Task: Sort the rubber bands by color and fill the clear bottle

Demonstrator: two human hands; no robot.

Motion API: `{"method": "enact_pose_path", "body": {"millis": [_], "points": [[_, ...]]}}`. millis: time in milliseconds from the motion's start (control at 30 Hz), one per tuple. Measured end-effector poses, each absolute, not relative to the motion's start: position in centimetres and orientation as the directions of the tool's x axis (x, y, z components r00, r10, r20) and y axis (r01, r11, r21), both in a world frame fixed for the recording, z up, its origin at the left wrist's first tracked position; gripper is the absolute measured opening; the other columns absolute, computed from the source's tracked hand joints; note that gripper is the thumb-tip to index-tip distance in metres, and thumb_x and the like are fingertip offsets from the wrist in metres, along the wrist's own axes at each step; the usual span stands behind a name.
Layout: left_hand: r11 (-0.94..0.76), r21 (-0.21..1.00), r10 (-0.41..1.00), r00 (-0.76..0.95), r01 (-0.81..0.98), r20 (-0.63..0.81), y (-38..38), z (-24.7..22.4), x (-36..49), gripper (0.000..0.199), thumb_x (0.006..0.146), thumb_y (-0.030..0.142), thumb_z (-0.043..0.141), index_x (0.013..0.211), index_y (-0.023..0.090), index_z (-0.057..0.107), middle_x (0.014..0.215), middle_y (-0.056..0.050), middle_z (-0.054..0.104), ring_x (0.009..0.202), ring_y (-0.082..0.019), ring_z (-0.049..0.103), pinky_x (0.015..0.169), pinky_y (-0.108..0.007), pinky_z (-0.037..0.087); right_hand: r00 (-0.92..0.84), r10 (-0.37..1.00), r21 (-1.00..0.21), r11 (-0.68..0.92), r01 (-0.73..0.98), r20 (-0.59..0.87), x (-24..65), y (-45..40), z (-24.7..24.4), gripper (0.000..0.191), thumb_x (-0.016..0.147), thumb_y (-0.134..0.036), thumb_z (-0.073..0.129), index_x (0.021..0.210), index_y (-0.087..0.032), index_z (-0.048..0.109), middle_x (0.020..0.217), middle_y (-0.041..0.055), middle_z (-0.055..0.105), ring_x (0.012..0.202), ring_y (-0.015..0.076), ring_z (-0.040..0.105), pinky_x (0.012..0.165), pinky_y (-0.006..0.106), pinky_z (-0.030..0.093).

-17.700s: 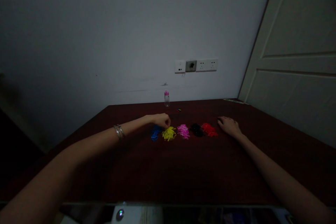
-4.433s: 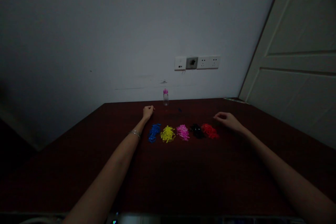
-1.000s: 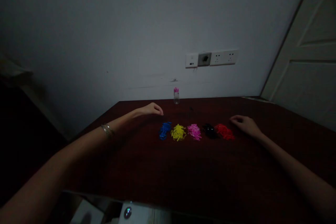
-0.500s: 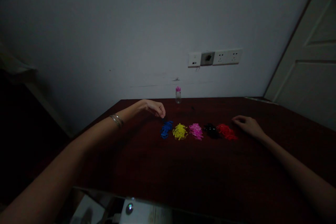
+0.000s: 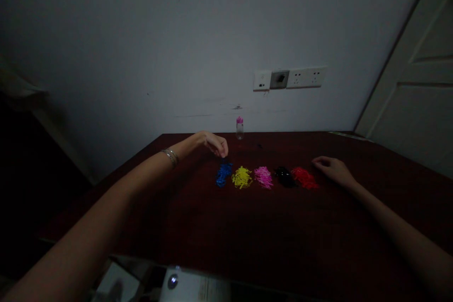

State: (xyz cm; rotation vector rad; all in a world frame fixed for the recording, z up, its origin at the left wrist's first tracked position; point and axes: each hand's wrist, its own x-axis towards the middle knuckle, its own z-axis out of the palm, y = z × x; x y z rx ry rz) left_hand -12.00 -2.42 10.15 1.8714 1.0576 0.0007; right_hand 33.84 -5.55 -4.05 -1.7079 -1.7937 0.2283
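Note:
Five small piles of rubber-band-like strips lie in a row on the dark red-brown table (image 5: 198,226). From left to right they are blue (image 5: 223,174), yellow (image 5: 242,178), pink (image 5: 264,177), black (image 5: 285,176) and red (image 5: 305,178). My left hand (image 5: 216,145) is just above and behind the blue pile, fingers pinched downward; whatever is between the fingertips is too small and dark to make out. On the table right of the red pile, my right hand (image 5: 332,170) rests with fingers loosely stretched, holding nothing visible.
A clear bottle with a pink top (image 5: 239,128) stands behind the piles near the wall. A small dark bit (image 5: 259,146) lies right of it. Wall sockets (image 5: 306,78) are above the table, and a white door (image 5: 417,89) is at right. Below the front edge sits a white object (image 5: 193,285).
My left hand has shifted slightly to the right behind the blue pile, its fingers still pinched. My right hand and the piles stay in place.

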Motion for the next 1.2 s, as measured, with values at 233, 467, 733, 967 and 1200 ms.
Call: {"method": "enact_pose_path", "body": {"millis": [233, 467, 733, 967, 1200], "points": [[-0.19, 0.721, 0.796, 0.535, 0.666, -0.285, -1.7, 8.5, -12.6, 0.008, 0.049, 0.019, 0.073, 0.055, 0.022, 0.068, 0.047, -0.001, 0.054, 0.048, -0.013, 0.048, 0.045, -0.025, 0.04, 0.057, 0.947, -0.52, 0.122, 0.845, 0.315, 34.1, -5.5, -4.2, 0.032, 0.073, -0.042, 0.048, 0.087, -0.02, 0.067, 0.088, 0.0061, 0.069, 0.08, 0.0233, 0.063, 0.073, 0.034, 0.047], [-0.152, 0.602, 0.802, 0.454, 0.784, -0.388, -1.0, 7.6, -12.0, 0.012, 0.045, 0.022, 0.077, 0.053, 0.023, 0.068, 0.047, -0.001, 0.052, 0.048, -0.014, 0.048, 0.043, -0.025, 0.039, 0.065, 0.948, -0.525, 0.115, 0.843, 0.313, 34.1, -5.4, -4.2, 0.03, 0.071, -0.041, 0.05, 0.084, -0.02, 0.067, 0.086, 0.0065, 0.069, 0.079, 0.0239, 0.063, 0.074, 0.035, 0.047], [-0.209, 0.631, 0.797, 0.504, 0.747, -0.333, -0.4, 6.9, -11.8, 0.015, 0.042, 0.028, 0.078, 0.048, 0.024, 0.066, 0.043, 0.0, 0.048, 0.041, -0.011, 0.043, 0.037, -0.021, 0.032, 0.067, 0.943, -0.533, 0.126, 0.837, 0.327, 33.9, -5.6, -4.2, 0.029, 0.072, -0.04, 0.049, 0.084, -0.02, 0.066, 0.087, 0.0067, 0.069, 0.08, 0.024, 0.063, 0.074, 0.035, 0.047], [-0.022, 0.525, 0.836, 0.304, 0.851, -0.457, 1.7, 7.3, -12.8, 0.013, 0.051, 0.029, 0.07, 0.052, 0.017, 0.067, 0.043, -0.001, 0.051, 0.041, -0.008, 0.04, 0.041, -0.019, 0.032, 0.053, 0.95, -0.511, 0.118, 0.851, 0.308, 33.9, -5.6, -3.9, 0.029, 0.072, -0.04, 0.049, 0.085, -0.02, 0.066, 0.089, 0.0065, 0.069, 0.081, 0.0237, 0.063, 0.072, 0.033, 0.047], [0.144, 0.505, 0.987, -0.161, 0.851, -0.011, 3.3, 2.0, -13.3, 0.023, 0.071, 0.03, 0.051, 0.066, 0.011, 0.064, 0.064, -0.009, 0.062, 0.062, -0.015, 0.057, 0.056, -0.022, 0.04, 0.062, 0.943, -0.515, 0.122, 0.848, 0.326, 33.7, -5.8, -3.9, 0.028, 0.072, -0.04, 0.049, 0.083, -0.022, 0.066, 0.087, 0.0048, 0.069, 0.08, 0.0234, 0.063, 0.072, 0.032, 0.047]]}}
